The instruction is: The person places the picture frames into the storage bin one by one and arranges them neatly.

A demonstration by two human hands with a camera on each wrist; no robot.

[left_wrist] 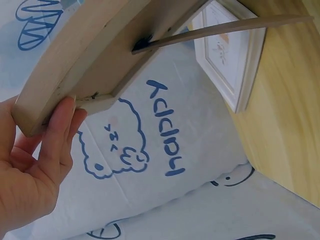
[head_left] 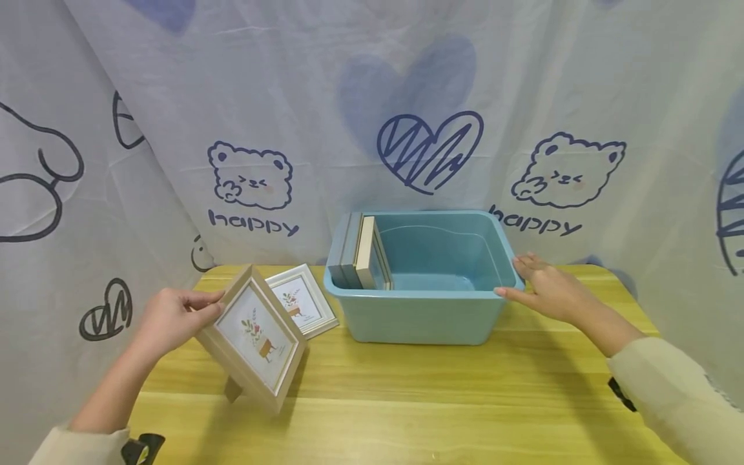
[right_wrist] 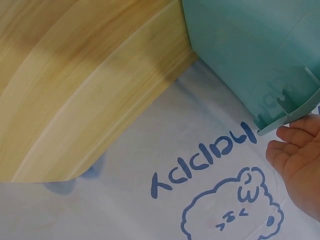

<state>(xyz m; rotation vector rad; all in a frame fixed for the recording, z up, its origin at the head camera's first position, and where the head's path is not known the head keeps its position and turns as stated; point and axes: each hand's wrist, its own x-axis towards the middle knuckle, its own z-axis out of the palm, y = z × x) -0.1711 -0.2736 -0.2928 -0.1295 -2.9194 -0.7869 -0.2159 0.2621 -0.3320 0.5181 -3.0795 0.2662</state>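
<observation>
One tan frame (head_left: 258,336) is tilted over the left part of the table (head_left: 407,394), its picture facing up; whether its lowest corner touches the wood I cannot tell. Its leg (left_wrist: 220,33) sticks out behind. The left hand (head_left: 177,316) pinches its left edge between thumb and fingers, the arm reaching forward from the near left. Just behind it lies a white frame (head_left: 299,300), picture up. Right of these is the bin (head_left: 418,316), where several upright frames (head_left: 363,255) line the left end. The right hand (head_left: 543,284), thumb and loosely extended fingers spread, touches the bin's right end without gripping. The step seems to be packing the tan frame; next would call for folding the leg and standing it beside the others.
</observation>
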